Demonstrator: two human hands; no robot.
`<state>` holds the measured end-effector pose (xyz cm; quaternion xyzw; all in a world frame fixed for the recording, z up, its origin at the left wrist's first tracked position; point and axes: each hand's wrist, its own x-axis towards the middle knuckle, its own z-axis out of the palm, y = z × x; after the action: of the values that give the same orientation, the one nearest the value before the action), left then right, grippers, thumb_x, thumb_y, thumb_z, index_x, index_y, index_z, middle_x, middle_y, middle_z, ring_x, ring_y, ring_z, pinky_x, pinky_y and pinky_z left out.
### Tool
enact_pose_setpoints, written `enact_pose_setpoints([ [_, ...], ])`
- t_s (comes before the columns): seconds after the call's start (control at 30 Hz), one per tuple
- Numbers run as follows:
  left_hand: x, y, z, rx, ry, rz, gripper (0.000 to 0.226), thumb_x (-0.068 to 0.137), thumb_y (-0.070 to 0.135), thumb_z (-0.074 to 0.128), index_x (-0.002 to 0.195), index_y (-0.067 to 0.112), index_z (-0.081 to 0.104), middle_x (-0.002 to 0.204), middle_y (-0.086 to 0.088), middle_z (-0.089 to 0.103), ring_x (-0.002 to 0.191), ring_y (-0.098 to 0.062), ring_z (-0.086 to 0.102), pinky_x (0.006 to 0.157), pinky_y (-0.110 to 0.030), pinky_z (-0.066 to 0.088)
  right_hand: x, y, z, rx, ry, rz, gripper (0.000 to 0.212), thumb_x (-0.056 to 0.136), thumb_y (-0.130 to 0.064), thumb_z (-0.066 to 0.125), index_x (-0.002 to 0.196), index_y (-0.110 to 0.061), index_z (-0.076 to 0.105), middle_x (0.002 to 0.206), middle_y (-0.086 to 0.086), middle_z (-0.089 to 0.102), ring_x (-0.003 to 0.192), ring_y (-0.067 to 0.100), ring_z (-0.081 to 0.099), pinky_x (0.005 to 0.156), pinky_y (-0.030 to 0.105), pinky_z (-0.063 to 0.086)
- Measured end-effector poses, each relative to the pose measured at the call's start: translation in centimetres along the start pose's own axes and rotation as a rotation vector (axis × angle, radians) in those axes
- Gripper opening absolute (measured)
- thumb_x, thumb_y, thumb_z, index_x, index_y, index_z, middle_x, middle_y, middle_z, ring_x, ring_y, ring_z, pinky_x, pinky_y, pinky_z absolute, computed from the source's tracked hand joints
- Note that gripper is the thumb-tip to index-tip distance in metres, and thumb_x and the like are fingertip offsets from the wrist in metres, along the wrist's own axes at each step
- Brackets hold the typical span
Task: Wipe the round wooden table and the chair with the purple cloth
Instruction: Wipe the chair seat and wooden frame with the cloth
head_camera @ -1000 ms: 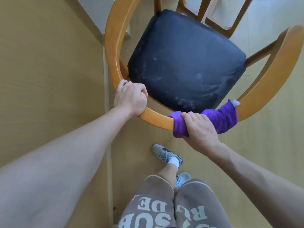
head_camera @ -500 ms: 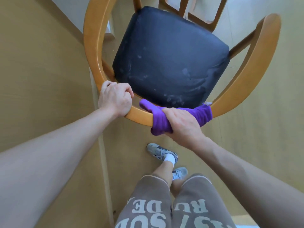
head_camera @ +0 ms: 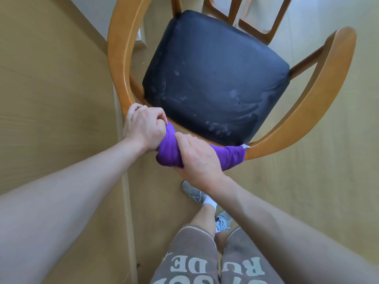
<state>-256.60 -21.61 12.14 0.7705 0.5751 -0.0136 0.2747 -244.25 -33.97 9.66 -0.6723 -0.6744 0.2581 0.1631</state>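
A wooden chair (head_camera: 320, 99) with a curved backrest rail and a dark blue padded seat (head_camera: 217, 76) stands below me. The purple cloth (head_camera: 231, 156) is wrapped over the near part of the rail. My right hand (head_camera: 196, 158) grips the cloth around the rail. My left hand (head_camera: 143, 128) grips the rail just to the left, touching the cloth's left end. The seat shows pale smudges near its front. The round table is not in view.
A beige wall panel (head_camera: 51, 89) with a baseboard runs along the left, close to the chair. A second wooden chair frame (head_camera: 252, 23) sits at the top. My legs and grey shoes (head_camera: 192, 191) stand on the light wood floor behind the chair.
My right hand has slid the cloth leftward along the rail until it meets my left hand. The left hand keeps its grip on the rail.
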Motion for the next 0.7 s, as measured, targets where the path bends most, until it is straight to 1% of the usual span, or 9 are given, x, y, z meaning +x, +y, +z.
enact_pose_setpoints([
  [0.07, 0.0, -0.1, 0.0, -0.003, -0.004, -0.003, 0.037, 0.084, 0.027, 0.036, 0.085, 0.018, 0.072, 0.089, -0.002, 0.067, 0.096, -0.017, 0.046, 0.108, -0.039, 0.036, -1.7, 3.5, -0.9, -0.065, -0.053, -0.041, 0.042, 0.072, -0.019, 0.081, 0.106, 0.000, 0.064, 0.088, 0.013, 0.064, 0.078, 0.038, 0.061, 0.068, 0.046, 0.049],
  [0.17, -0.1, -0.3, 0.2, -0.012, -0.013, 0.002, 0.037, 0.089, 0.031, 0.036, 0.088, 0.021, 0.071, 0.095, -0.002, 0.067, 0.103, -0.014, 0.042, 0.110, -0.045, 0.037, -4.1, 9.3, -3.4, -0.237, -0.168, -0.033, 0.028, 0.081, -0.017, 0.072, 0.103, -0.003, 0.064, 0.090, 0.011, 0.065, 0.083, 0.038, 0.062, 0.076, 0.048, 0.048],
  [0.27, -0.1, -0.4, 0.3, -0.012, -0.001, 0.009, 0.034, 0.092, 0.030, 0.039, 0.090, 0.021, 0.071, 0.098, -0.002, 0.068, 0.106, -0.015, 0.043, 0.110, -0.046, 0.038, -4.6, 11.8, -5.0, -0.409, -0.220, -0.039, 0.021, 0.081, -0.020, 0.071, 0.096, -0.009, 0.061, 0.082, 0.006, 0.060, 0.074, 0.032, 0.059, 0.074, 0.044, 0.047],
  [0.33, -0.1, -0.5, 0.4, -0.009, 0.014, 0.013, 0.029, 0.095, 0.027, 0.043, 0.090, 0.021, 0.071, 0.099, -0.002, 0.068, 0.107, -0.016, 0.044, 0.108, -0.046, 0.040, -3.8, 10.4, -4.5, -0.420, -0.237, 0.044, 0.031, 0.080, -0.033, 0.077, 0.091, -0.013, 0.056, 0.080, 0.003, 0.059, 0.073, 0.030, 0.058, 0.072, 0.042, 0.045],
  [0.4, -0.1, -0.7, 0.5, -0.006, 0.018, 0.022, 0.028, 0.095, 0.027, 0.044, 0.090, 0.022, 0.070, 0.099, -0.002, 0.067, 0.105, -0.015, 0.042, 0.106, -0.046, 0.041, -3.1, 7.7, -3.2, -0.343, -0.224, 0.122, 0.042, 0.079, -0.046, 0.077, 0.091, -0.013, 0.054, 0.082, 0.003, 0.058, 0.074, 0.028, 0.056, 0.072, 0.040, 0.043],
  [0.43, -0.1, -0.7, 0.5, -0.001, 0.012, 0.025, 0.029, 0.093, 0.029, 0.042, 0.089, 0.023, 0.070, 0.098, -0.001, 0.066, 0.104, -0.014, 0.042, 0.106, -0.046, 0.041, -2.9, 6.2, -2.5, -0.283, -0.189, 0.145, 0.042, 0.079, -0.046, 0.076, 0.091, -0.013, 0.053, 0.083, 0.004, 0.058, 0.074, 0.028, 0.055, 0.072, 0.039, 0.041],
  [0.53, -0.1, -0.6, 0.4, 0.033, -0.007, 0.025, 0.033, 0.088, 0.033, 0.038, 0.088, 0.023, 0.069, 0.093, 0.000, 0.065, 0.100, -0.015, 0.043, 0.108, -0.046, 0.039, -2.1, 2.2, -1.2, -0.198, -0.069, 0.189, 0.034, 0.080, -0.033, 0.077, 0.092, -0.012, 0.053, 0.085, 0.006, 0.059, 0.076, 0.030, 0.057, 0.070, 0.038, 0.037],
  [0.63, 0.2, -0.2, 0.5, 0.040, -0.033, 0.010, 0.028, 0.088, 0.025, 0.043, 0.086, 0.025, 0.071, 0.091, 0.001, 0.069, 0.099, -0.016, 0.044, 0.110, -0.041, 0.034, -0.2, -1.7, -1.0, -0.088, -0.099, 0.224, 0.038, 0.081, -0.033, 0.076, 0.100, -0.015, 0.049, 0.096, 0.004, 0.060, 0.086, 0.029, 0.056, 0.073, 0.038, 0.040],
  [0.7, 0.7, -0.2, -0.4, -0.195, -0.087, -0.092, 0.031, 0.090, 0.009, 0.047, 0.088, 0.025, 0.073, 0.095, 0.001, 0.072, 0.106, -0.017, 0.051, 0.104, -0.036, 0.042, 1.0, -3.1, -1.6, 0.110, -0.153, 0.234, 0.039, 0.080, -0.028, 0.075, 0.105, -0.016, 0.048, 0.101, 0.002, 0.059, 0.090, 0.027, 0.057, 0.076, 0.040, 0.045],
])
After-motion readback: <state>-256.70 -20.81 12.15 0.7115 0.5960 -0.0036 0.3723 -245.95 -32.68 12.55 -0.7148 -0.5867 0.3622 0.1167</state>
